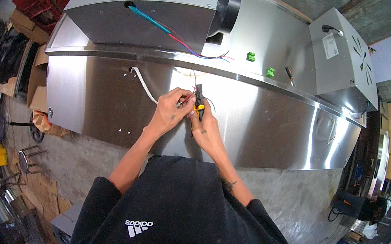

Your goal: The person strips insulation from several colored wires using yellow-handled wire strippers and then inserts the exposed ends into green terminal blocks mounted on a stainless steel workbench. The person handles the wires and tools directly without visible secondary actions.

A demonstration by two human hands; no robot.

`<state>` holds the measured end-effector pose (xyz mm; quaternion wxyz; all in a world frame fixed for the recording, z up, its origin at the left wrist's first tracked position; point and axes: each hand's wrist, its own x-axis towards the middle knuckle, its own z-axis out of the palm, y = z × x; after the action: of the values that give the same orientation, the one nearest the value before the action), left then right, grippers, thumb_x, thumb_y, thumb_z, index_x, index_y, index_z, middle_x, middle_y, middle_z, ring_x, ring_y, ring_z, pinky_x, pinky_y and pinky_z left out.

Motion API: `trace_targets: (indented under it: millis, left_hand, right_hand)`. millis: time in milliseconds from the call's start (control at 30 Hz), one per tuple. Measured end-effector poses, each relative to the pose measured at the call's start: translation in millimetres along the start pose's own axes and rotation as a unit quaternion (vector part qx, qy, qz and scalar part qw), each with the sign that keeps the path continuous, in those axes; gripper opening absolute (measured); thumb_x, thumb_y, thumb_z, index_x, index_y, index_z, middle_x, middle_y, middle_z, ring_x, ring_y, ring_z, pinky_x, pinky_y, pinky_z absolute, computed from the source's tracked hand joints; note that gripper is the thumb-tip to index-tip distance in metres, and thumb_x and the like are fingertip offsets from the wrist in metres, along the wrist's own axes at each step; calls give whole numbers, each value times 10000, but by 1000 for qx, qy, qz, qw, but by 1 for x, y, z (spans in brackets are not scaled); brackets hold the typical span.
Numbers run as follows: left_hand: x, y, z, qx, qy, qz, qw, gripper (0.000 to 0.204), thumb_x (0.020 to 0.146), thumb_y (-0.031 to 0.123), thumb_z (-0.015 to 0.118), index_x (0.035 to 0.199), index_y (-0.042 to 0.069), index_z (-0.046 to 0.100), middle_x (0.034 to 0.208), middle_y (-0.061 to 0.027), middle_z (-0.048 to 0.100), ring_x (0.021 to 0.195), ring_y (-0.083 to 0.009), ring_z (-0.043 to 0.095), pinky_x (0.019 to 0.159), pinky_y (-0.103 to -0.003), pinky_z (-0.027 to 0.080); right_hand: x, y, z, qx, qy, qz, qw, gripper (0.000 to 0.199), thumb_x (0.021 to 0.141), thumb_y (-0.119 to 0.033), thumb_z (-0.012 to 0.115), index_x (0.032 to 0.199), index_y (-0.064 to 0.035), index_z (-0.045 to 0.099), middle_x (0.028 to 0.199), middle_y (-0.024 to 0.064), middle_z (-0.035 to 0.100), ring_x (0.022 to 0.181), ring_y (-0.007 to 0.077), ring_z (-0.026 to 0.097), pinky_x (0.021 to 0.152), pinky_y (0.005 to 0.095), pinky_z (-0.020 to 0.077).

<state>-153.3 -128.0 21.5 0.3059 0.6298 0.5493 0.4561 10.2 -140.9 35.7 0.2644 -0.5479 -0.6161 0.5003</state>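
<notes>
My left hand is closed on the end of a white cable, pinching its thin red and dark wires. The cable comes out of a hole in the steel front panel. Close beside it, my right hand grips yellow-and-black pliers, whose dark jaws point away from me next to the wires. Whether the jaws touch a wire I cannot tell. Past my hands, a teal-sleeved cable with red and blue wires hangs from a grey metal box onto the steel top.
Two green terminal connectors and a small screwdriver lie on the steel top. A second grey box stands at its right end. A raised lip runs along the front edge. A stool is on the floor at left.
</notes>
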Motion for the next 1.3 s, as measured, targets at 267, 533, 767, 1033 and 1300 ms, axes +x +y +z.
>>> trace_targets:
  millis: [267, 533, 767, 1033, 1300]
  left_hand:
    - [-1, 3, -2, 24, -1, 9, 1000, 207, 984, 151, 747, 1049, -44, 716, 942, -141, 727, 787, -198, 702, 726, -335, 560]
    - [1, 5, -3, 13, 6, 15, 1000, 202, 968, 136, 761, 1052, -43, 719, 932, -150, 724, 816, -215, 719, 745, -341, 572]
    - [0, 4, -5, 30, -8, 2, 1000, 194, 954, 117, 771, 1043, -47, 718, 926, -156, 722, 798, -218, 720, 743, -336, 573]
    - [0, 4, -6, 18, -2, 18, 1000, 204, 959, 125, 766, 1036, -56, 714, 888, -149, 712, 777, -205, 710, 714, -332, 562]
    - [-2, 6, -4, 22, -9, 3, 1000, 208, 982, 142, 745, 1051, -52, 716, 878, -144, 699, 746, -189, 695, 669, -329, 536]
  right_hand:
    - [0, -6, -1, 18, -12, 12, 1000, 533, 1098, -178, 527, 1477, 163, 371, 1119, 413, 661, 1067, 568, 673, 915, 553, 520]
    - [4, 13, 2, 1, 0, -50, 999, 578, 1101, -203, 546, 1493, 175, 351, 1091, 403, 670, 1056, 544, 688, 886, 538, 533]
    - [0, 2, -4, 34, -38, -3, 999, 669, 1112, -261, 538, 1534, 199, 295, 1151, 426, 656, 1110, 515, 688, 935, 518, 528]
    - [1, 17, 5, 16, -13, -43, 999, 622, 1114, -227, 533, 1535, 169, 304, 1297, 439, 595, 1211, 526, 637, 1027, 543, 497]
    - [1, 22, 5, 7, -3, -51, 999, 597, 1111, -203, 539, 1549, 132, 312, 1222, 402, 641, 1119, 528, 667, 956, 543, 517]
